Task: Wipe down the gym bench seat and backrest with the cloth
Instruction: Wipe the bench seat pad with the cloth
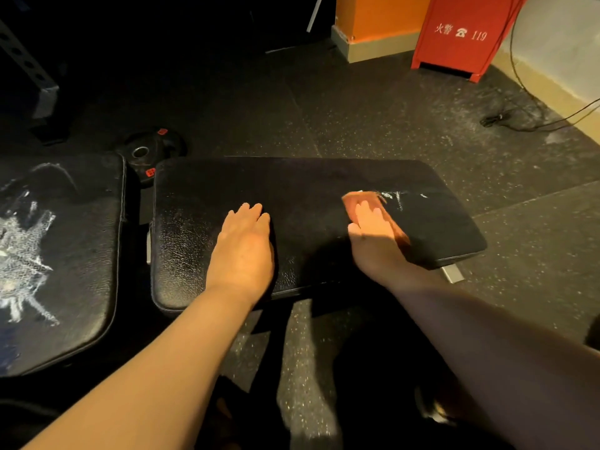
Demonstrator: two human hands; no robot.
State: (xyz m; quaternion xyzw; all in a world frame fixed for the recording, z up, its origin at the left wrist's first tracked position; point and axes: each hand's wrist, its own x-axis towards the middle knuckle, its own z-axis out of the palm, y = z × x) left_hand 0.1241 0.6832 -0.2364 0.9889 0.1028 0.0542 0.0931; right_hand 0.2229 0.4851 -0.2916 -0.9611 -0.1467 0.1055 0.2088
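Cloth (354, 201), orange: lying flat on the black bench pad (308, 190), towards its right end, about midway between the far and near edges.

Right hand (373, 228): pressing down on the cloth, fingers straight and held together, palm covering most of it.

Left hand (243, 248): lying flat on the same pad near the middle of its near edge, fingers straight and close together, holding nothing; apparently bracing.

White marks (396, 198): showing on the pad just right of the cloth.

Second pad (81, 238): sitting beyond the left end across a gap, carrying heavier white scuffing. Which pad is seat and which is backrest cannot be told.

Handling note, offered as judgement: the wipe is likely going best with even palm pressure and overlapping strokes running through the marks and off the right end. The cloth edges want to be under the hand so nothing is bunching. The left hand will be needing to lift clear when strokes come its way.
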